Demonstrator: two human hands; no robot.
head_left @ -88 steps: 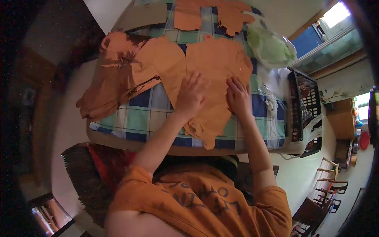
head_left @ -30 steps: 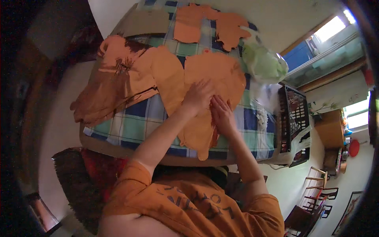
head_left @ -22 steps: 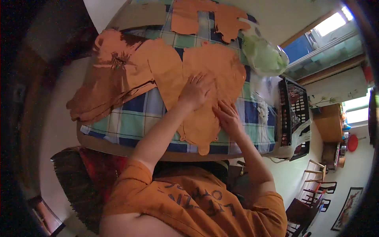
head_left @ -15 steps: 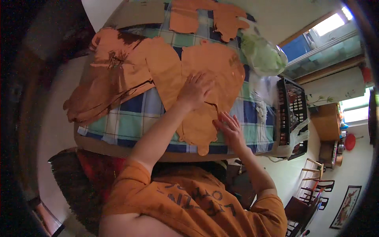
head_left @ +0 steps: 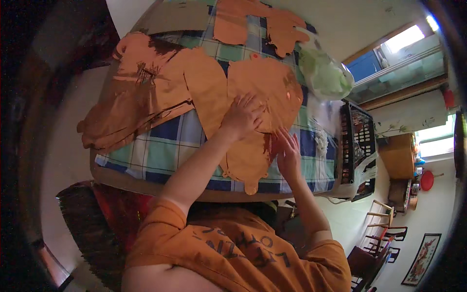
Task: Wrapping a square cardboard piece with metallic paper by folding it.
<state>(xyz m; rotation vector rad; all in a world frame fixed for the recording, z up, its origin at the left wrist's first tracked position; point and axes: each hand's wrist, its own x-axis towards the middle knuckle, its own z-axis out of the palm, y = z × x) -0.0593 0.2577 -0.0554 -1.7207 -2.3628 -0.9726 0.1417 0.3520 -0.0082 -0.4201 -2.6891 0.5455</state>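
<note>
Middle foil piece point(head_left: 262, 78): orange, spread flat and broad at the far end, narrowing toward the person to a rounded end with a small tab; it lies on the checked cloth point(head_left: 165, 151), which covers the worktop point(head_left: 107, 177).
Left hand point(head_left: 242, 117): palm down on the middle foil piece, about halfway along it; the grip is loose, fingers a little spread and closed around nothing.
Right hand point(head_left: 288, 153): at the right edge of the middle foil piece, beside a dark reddish fold point(head_left: 267, 143); the fingers are nearly straight, and I cannot tell whether the grip pinches the edge.
Tapering flap point(head_left: 206, 87): orange, along the left side of the middle foil piece; whether the two are joined is unclear.
Creased foil point(head_left: 126, 104): shiny orange with darker patches, farther left of the middle foil piece.
Far foil shapes point(head_left: 231, 24): orange, flat, beyond the middle foil piece.
Cardboard point(head_left: 177, 19): brown, beyond the middle foil piece and to its left.
Plastic bag point(head_left: 323, 75): pale green, right of the middle foil piece's far end.
White bundle point(head_left: 322, 143): small, right of the middle foil piece.
Crate point(head_left: 360, 146): black, slotted, well right of the middle foil piece.
</note>
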